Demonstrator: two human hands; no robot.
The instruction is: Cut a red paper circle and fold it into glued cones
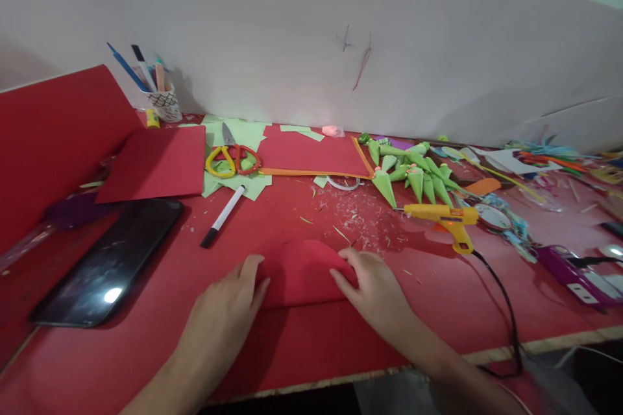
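Observation:
A red sheet of paper (306, 275) with a curved far edge and a straight near edge is held just over the red table, close to its front. My left hand (226, 301) pinches its left end between thumb and fingers. At the opposite end, my right hand (367, 285) grips the paper the same way. Beyond my left hand lies a white marker with a black cap (222, 217). A yellow glue gun (440, 215) rests to the right of my right hand, its black cord running off the front edge.
At left are a black phone (109, 266), red card (156, 162) and a pen cup (165, 102). Scissors (233, 161) lie on green paper scraps. Behind the glue gun are green paper cones (413, 175). A purple power strip (574, 275) sits at right.

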